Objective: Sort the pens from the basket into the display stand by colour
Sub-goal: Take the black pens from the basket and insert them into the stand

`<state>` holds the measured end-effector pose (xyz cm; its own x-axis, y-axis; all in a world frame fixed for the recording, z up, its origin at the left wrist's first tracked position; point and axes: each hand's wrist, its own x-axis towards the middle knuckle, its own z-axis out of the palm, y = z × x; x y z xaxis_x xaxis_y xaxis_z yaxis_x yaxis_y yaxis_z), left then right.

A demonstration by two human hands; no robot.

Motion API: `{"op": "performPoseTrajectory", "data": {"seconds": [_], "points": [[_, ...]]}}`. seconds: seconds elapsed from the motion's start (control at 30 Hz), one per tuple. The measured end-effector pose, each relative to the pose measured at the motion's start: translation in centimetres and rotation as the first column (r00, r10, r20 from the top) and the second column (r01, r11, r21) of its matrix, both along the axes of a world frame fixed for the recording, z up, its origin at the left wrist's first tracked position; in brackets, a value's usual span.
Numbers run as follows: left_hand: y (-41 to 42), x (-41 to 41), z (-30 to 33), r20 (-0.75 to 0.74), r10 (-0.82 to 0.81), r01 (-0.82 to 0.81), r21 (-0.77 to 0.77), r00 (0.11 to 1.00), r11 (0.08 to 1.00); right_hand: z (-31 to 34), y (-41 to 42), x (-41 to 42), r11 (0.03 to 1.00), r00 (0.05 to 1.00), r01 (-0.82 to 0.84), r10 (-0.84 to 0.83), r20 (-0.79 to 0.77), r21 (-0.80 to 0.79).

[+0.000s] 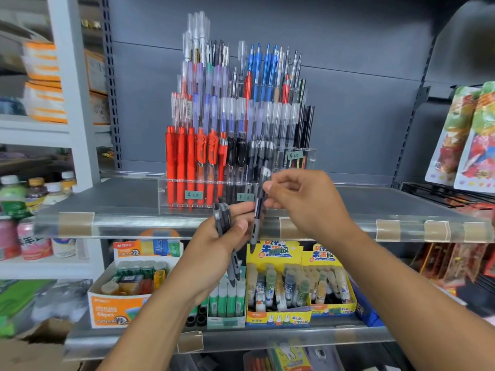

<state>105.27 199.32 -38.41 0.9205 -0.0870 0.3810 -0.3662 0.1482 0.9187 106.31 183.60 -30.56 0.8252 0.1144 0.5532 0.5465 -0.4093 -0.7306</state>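
Now | right hand (302,202) pinches 1 grey pen (257,210) upright | left hand (227,242) grips grey pens (223,223) just beside

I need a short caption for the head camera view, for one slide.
Right hand pinches a grey pen before the clear display stand, while the left hand grips spare grey pens.

Two bare forearms enter from bottom of frame, left hand (214,245) lower centre, right hand (305,202) centre-right. No sleeves visible on either arm up to frame edge. No gloves, rings, watch or bands on wrists. Short, unpainted nails on visible fingertips.
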Motion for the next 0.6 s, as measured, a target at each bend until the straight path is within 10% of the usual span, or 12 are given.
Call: {"op": "performPoseTrajectory", "data": {"seconds": [0.6], "points": [[-0.3, 0.3, 0.1, 0.034, -0.059, 0.061, -0.055, 0.998, 0.997, 6.0, -1.7, 5.4, 0.937, 0.89, 0.312, -0.347, 0.297, 0.159]]}}
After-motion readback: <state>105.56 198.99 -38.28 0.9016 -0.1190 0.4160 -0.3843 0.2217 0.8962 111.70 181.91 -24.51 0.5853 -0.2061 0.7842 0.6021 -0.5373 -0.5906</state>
